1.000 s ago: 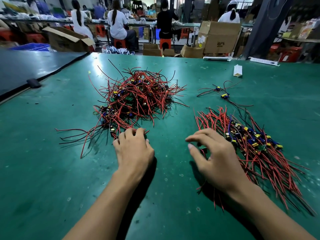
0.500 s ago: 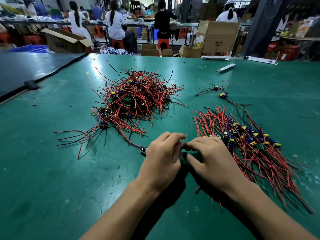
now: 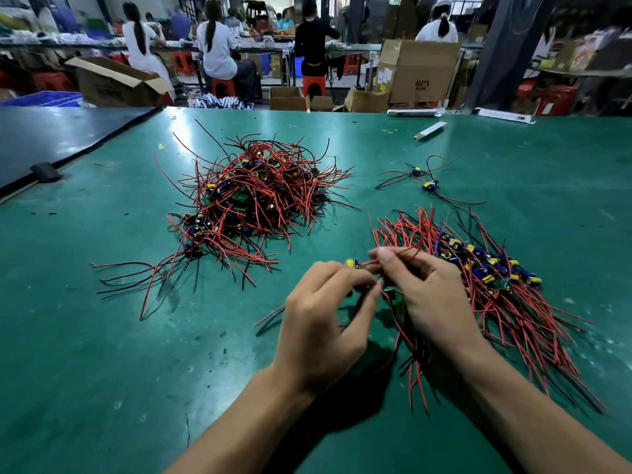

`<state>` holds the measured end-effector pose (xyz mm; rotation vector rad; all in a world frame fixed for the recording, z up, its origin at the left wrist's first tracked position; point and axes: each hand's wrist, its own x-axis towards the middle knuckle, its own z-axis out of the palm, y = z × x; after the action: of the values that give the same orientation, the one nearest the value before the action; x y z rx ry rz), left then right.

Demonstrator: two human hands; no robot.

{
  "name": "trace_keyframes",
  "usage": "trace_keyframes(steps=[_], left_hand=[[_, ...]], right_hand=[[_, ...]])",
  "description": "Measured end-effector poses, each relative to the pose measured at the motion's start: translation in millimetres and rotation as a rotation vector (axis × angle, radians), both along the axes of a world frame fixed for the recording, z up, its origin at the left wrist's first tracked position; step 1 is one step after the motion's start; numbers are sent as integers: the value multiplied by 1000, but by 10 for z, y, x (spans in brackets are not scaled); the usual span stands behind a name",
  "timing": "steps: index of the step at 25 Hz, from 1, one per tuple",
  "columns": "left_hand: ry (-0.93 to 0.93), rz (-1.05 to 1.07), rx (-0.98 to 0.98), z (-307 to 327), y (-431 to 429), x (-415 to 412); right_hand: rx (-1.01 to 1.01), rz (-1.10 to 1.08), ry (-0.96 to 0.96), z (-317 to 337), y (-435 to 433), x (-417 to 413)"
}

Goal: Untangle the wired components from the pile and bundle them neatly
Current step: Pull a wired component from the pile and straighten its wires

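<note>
A tangled pile of red and black wired components with blue and yellow parts lies at the middle of the green table. To the right lies a straightened row of the same components, wires fanned toward me. Between them, my left hand and my right hand meet over one wired component. The left fingers curl round its yellow and blue body. The right fingers pinch its red wires. More red and black wires hang below my right hand.
Two loose components lie at the back right of the table. A white strip lies near the far edge. A black table adjoins on the left. Cardboard boxes and seated people are beyond.
My left hand drew one component out of the tangled pile and brought it right to my right hand. Both hands now hold it raised slightly, the right pinching its wires.
</note>
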<state>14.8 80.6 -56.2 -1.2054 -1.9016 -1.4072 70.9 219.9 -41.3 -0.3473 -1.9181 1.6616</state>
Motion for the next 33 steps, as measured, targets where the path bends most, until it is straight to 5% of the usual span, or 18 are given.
trace_keyframes(steps=[4,6,10,13,16,25,33], left_hand=[[-276,-31,-236,-66,1,-51],[-503,-59,-193,-48,39,-58],[-1291,-395,308,137,63,-88],[-1521,-545,274,204,-4,-118],[-1511,-653,259,176,-31,-133],[-1153,-338,51,17,9,-113],[-1138,-344,-51,-8,23,-126]], right_hand=[[-586,75,77,110,32,-44],[-731,156,55,135,37,-47],[-663,331,-82,139,37,5],[-614,357,-87,106,26,17],[-599,350,-75,71,63,1],[8,155,-149,3,31,42],[-183,150,-206,-42,-1,24]])
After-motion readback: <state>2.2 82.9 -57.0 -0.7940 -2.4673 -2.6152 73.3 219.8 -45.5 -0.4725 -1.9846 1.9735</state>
